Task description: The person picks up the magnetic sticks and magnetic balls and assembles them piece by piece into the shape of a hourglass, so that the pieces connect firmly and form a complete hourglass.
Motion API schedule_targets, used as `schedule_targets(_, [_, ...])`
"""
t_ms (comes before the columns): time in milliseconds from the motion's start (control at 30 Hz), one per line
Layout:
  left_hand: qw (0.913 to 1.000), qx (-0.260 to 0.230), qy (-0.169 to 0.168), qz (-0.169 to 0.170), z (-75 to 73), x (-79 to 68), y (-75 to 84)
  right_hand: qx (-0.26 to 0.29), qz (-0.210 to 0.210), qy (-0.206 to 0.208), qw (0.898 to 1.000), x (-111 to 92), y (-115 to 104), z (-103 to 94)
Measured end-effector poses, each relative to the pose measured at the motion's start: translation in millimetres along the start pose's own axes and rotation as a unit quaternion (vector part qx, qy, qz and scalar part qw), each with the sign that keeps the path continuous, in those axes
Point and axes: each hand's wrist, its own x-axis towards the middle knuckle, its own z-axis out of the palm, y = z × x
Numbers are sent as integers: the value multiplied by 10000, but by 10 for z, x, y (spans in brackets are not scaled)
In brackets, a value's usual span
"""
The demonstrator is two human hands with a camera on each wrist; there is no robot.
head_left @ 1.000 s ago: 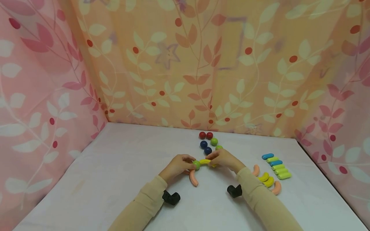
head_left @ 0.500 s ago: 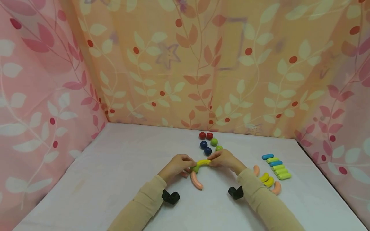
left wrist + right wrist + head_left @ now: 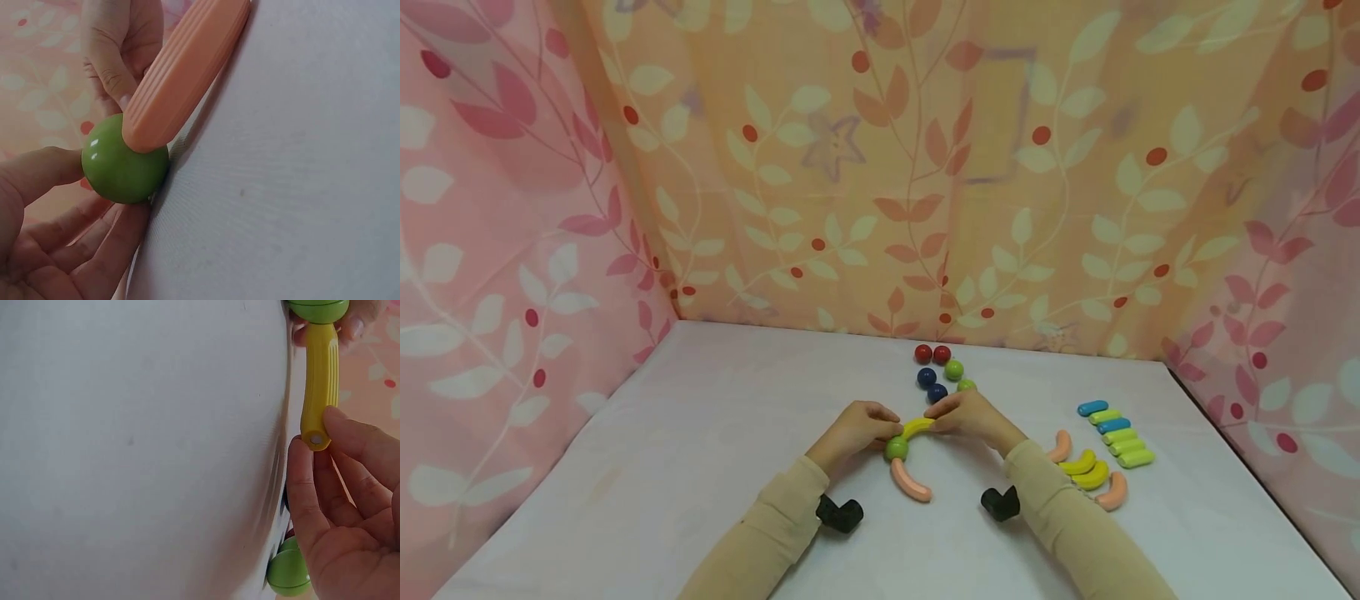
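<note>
A green ball (image 3: 897, 449) joins a yellow curved stick (image 3: 917, 427) and a salmon-coloured curved stick (image 3: 912, 482) near the front middle of the table. My left hand (image 3: 859, 429) pinches the ball between thumb and fingers, as the left wrist view shows on the green ball (image 3: 125, 159). From the ball, the ridged salmon stick (image 3: 187, 69) reaches out over the white cloth. My right hand (image 3: 973, 421) holds the far end of the yellow stick between thumb and fingers. In the right wrist view, a small silvery disc shows in that end of the yellow stick (image 3: 320, 387).
Behind the hands lie two red balls (image 3: 932, 354), two dark blue balls (image 3: 932, 386) and two green balls (image 3: 954, 370). To the right are loose yellow curved sticks (image 3: 1090, 476), salmon ones (image 3: 1112, 492) and a row of short blue and lime sticks (image 3: 1117, 435). Patterned curtains surround the table.
The green ball has shifted left and toward me, with the yellow stick tilting down to it. The salmon stick has swung its free end to the right. My right hand has followed slightly left.
</note>
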Motion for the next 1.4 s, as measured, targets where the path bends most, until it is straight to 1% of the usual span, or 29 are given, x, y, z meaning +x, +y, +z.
schedule_targets(167, [10000, -53, -40, -34, -7, -3, -4, 60, 30, 30, 10000, 11, -33, 59])
schedule_targets(233, [10000, -20, -43, -16, -6, -3, -7, 181, 60, 27, 9998, 12, -39, 73])
schedule_targets(333, [10000, -24, -26, 11, -6, -5, -8, 284, -31, -24, 9996, 10, -42, 74])
schedule_targets(400, [10000, -52, -25, 7, -4, -5, -5, 381, -50, 112, 9992, 1, -41, 56])
schedule_targets(433, [10000, -56, -22, 4, -2, -6, -2, 450, -92, 246, 9986, 3, -33, 38])
schedule_targets(500, [9999, -101, -20, -34, 2, -3, 3, 667, -95, 719, 9951, -5, -21, -9])
schedule_targets(600, [9998, -153, -1, -121, 9, 4, 6, 998, -123, 1572, 9824, -6, 22, -115])
schedule_targets(667, [9996, -233, 15, -186, 15, 9, 3, 1093, -98, 2023, 9731, -4, 60, -190])
schedule_targets(733, [9993, -292, 20, -217, 19, 15, -6, 1071, -35, 2309, 9671, 7, 105, -253])
schedule_targets(800, [9993, -304, 34, -221, 20, 19, -14, 1054, 97, 2474, 9631, 24, 145, -299])
schedule_targets(900, [9992, -329, 39, -227, 20, 29, -26, 1232, 279, 2444, 9614, 56, 198, -337])
schedule_targets(1067, [9993, -315, 15, -221, 14, 45, -45, 1710, 582, 2057, 9618, 118, 273, -360])
schedule_targets(1133, [9993, -315, -3, -209, 11, 51, -51, 1816, 621, 1954, 9618, 139, 291, -361])
schedule_targets(1233, [9992, -346, -12, -205, 6, 52, -51, 1942, 592, 1907, 9604, 171, 309, -360])
schedule_targets(1400, [9990, -375, -12, -223, -4, 51, -47, 1952, 591, 1887, 9606, 200, 292, -344])
